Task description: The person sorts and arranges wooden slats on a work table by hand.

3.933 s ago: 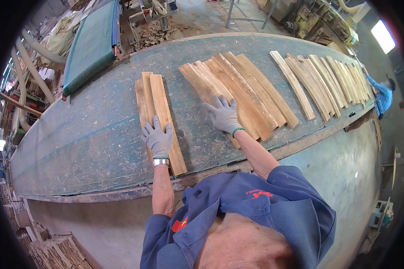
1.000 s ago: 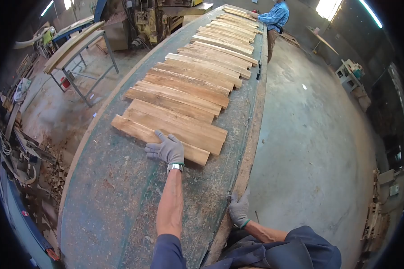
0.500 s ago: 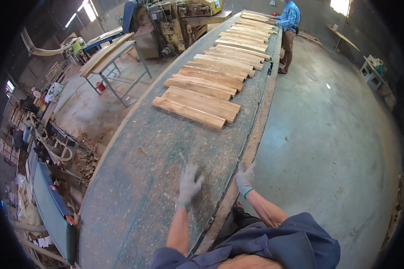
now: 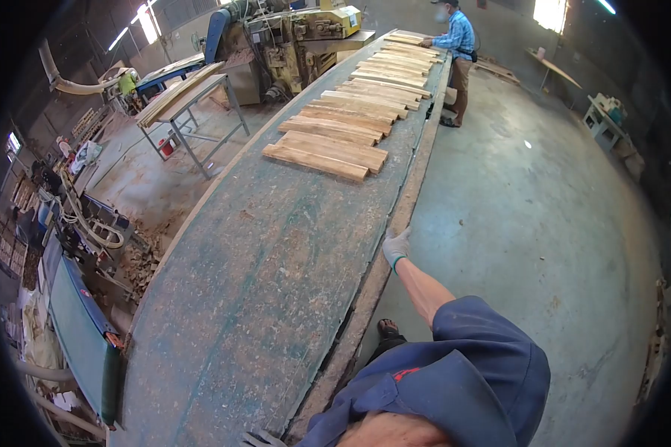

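My left hand point(image 4: 261, 439), in a pale work glove, shows only in part at the bottom edge of the view. Its fingers are spread low over the debris-covered green conveyor belt point(image 4: 238, 298), and nothing is seen in them. My right hand point(image 4: 397, 247), gloved too, is closed on the wooden side rail point(image 4: 363, 299) along the belt's right edge. Farther up the belt lies a long row of wooden boards, set crosswise. The nearest board point(image 4: 314, 162) is well beyond both hands.
At the belt's far end a person point(image 4: 458, 45) in a blue checked shirt stands beside the boards. Yellow machinery point(image 4: 298, 48) stands behind the belt. To the left are a metal-legged table point(image 4: 190, 104) with long timber and a smaller green conveyor point(image 4: 82, 331). Concrete floor point(image 4: 522, 246) lies on the right.
My left hand has drawn back from mid-belt to the bottom edge. My right hand stays at the rail. The view has shifted, and the boards appear farther off.
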`<state>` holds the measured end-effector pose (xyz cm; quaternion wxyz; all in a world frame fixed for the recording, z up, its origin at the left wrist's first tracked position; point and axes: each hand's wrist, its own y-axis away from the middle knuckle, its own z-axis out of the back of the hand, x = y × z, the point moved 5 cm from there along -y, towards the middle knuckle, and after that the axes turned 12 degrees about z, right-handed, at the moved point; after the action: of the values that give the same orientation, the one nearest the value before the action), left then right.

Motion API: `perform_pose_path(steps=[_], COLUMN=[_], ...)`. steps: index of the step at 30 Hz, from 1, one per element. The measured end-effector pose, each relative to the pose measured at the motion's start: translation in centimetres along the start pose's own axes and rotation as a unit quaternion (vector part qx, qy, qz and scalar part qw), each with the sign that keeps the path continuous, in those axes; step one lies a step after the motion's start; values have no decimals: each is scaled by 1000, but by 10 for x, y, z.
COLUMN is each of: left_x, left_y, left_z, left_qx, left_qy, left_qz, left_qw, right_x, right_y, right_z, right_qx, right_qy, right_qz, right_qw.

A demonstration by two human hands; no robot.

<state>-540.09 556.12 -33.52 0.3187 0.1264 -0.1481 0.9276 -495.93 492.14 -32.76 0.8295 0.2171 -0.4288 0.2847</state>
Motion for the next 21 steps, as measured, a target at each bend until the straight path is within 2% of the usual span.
perform_pose_path(steps=[3,6,9,12,18,21], left_x=[-4,3,3,5,13,12], left_y=[18,23,24,26,22,22], left_z=[87,66,71,94,95,118], left_qx=[24,-58,-113,-124,-98,-70], left_qy=[225,135,221,288,262,267], left_qz=[71,-18,-1,27,71,97], left_qw=[972,989,969,949,958,956], right_x=[1,7,5,5,12,16], right_y=[14,33,37,40,53,60], right_z=[2,3,0,-2,2,2], right_qx=[5,-29,-50,-61,-46,-40], right_qy=[16,52,73,92,114,123], right_qz=[-36,-44,-38,-37,-53,-60], right_qw=[999,997,995,993,991,990])
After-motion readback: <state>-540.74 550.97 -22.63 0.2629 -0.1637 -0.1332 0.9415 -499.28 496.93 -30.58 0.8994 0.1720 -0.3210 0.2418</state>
